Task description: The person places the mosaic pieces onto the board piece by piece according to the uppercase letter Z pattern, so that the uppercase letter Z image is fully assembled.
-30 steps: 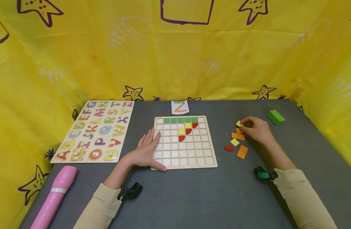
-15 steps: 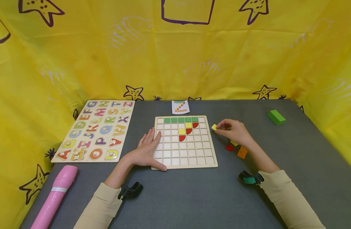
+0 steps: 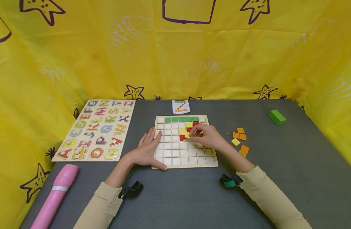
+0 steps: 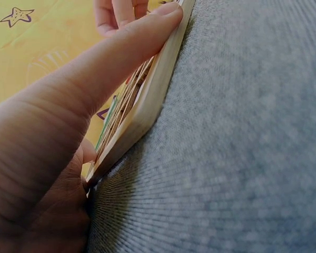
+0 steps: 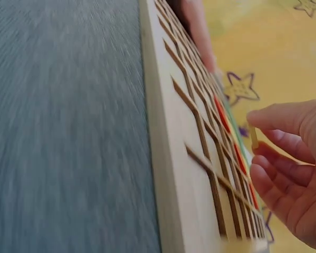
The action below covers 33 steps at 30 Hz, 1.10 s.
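Note:
A wooden grid board (image 3: 175, 160) lies on the table, with a row of green squares (image 3: 174, 120) near its far edge. Below that row, yellow squares (image 3: 182, 131) and red quarter-circle pieces (image 3: 182, 138) step down diagonally to the left. Spread along the board's left side, my left hand (image 3: 145, 149) rests with straight fingers, its thumb (image 4: 142, 32) on the near edge. Over the middle of the grid my right hand (image 3: 208, 136) pinches a yellow square tile (image 3: 187, 135) between thumb and fingertips. In the right wrist view that tile (image 5: 254, 138) is seen edge-on, above the board.
Right of the board lie several orange squares (image 3: 242, 137) and a yellow square (image 3: 235, 142). A green block (image 3: 276, 117) stands farther right. Behind the board is a pattern card (image 3: 181, 107). Leftward are an alphabet puzzle (image 3: 104, 128) and a pink microphone-shaped object (image 3: 58, 190).
My right hand has picked up the yellow tile from the loose pieces and carried it left, over the board. My left hand stays in place.

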Each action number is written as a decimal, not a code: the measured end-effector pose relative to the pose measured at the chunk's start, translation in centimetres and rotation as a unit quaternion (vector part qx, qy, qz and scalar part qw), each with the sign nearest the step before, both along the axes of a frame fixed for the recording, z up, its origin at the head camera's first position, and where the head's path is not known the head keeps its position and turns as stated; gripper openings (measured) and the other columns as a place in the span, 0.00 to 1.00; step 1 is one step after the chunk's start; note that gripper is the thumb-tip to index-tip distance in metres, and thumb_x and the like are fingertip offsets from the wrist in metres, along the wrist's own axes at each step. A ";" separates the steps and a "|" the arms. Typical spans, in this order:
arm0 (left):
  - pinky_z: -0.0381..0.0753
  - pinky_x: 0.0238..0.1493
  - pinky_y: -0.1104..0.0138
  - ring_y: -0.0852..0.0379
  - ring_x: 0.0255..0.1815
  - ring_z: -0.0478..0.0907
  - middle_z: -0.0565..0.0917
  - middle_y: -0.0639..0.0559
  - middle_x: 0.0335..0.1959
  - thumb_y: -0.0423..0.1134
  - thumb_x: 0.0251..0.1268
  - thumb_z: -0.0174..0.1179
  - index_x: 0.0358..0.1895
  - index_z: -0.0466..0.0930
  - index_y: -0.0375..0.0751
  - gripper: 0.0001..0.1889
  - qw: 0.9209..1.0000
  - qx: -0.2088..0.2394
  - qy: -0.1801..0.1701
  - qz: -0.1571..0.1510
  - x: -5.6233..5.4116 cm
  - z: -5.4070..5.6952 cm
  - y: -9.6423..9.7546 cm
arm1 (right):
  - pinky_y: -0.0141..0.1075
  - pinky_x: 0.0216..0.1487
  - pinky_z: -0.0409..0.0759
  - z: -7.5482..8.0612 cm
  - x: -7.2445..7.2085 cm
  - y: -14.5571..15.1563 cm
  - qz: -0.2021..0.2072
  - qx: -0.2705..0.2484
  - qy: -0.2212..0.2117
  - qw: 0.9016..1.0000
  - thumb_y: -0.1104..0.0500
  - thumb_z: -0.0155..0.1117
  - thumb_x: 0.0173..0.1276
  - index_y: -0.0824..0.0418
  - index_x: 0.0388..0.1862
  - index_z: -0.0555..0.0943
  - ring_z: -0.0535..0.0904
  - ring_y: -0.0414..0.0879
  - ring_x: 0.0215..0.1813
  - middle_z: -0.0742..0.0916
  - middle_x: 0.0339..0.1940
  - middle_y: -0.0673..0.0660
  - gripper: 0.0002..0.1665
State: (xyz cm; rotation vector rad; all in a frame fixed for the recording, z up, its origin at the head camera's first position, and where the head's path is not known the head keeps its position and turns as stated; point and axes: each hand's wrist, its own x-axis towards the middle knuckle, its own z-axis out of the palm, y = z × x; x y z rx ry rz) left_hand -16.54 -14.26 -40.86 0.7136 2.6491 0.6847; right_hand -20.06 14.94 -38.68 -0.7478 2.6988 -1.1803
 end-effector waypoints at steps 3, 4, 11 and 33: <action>0.31 0.72 0.46 0.42 0.77 0.23 0.27 0.34 0.77 0.69 0.36 0.74 0.78 0.35 0.34 0.73 1.000 -0.003 0.000 0.000 0.0 0.1 0.1 | 0.36 0.40 0.77 -0.3 -0.1 -1.2 0.024 0.003 0.015 1.000 0.61 0.73 0.59 0.58 0.34 0.83 0.77 0.43 0.36 0.83 0.30 0.48 0.06; 0.31 0.72 0.46 0.42 0.77 0.23 0.27 0.34 0.77 0.69 0.36 0.74 0.78 0.36 0.34 0.73 1.000 -0.002 0.000 0.000 0.0 0.1 0.1 | 0.36 0.39 0.77 -0.4 -0.2 -1.6 0.032 0.006 0.023 0.999 0.62 0.73 0.59 0.58 0.34 0.83 0.77 0.42 0.35 0.82 0.30 0.48 0.06; 0.31 0.72 0.46 0.42 0.77 0.23 0.28 0.34 0.77 0.70 0.35 0.73 0.78 0.36 0.34 0.74 1.000 0.000 0.001 0.000 0.0 0.1 0.1 | 0.33 0.38 0.77 -0.6 -0.5 -3.9 0.061 0.024 0.069 0.995 0.65 0.73 0.58 0.60 0.33 0.83 0.77 0.42 0.33 0.83 0.29 0.50 0.06; 0.30 0.72 0.45 0.42 0.77 0.23 0.28 0.34 0.77 0.68 0.36 0.74 0.78 0.36 0.34 0.73 1.000 0.006 -0.002 0.000 0.0 0.0 0.0 | 0.39 0.45 0.79 -0.2 0.9 0.2 -0.003 -0.016 -0.014 1.000 0.61 0.64 0.69 0.58 0.39 0.85 0.78 0.44 0.40 0.85 0.35 0.48 0.04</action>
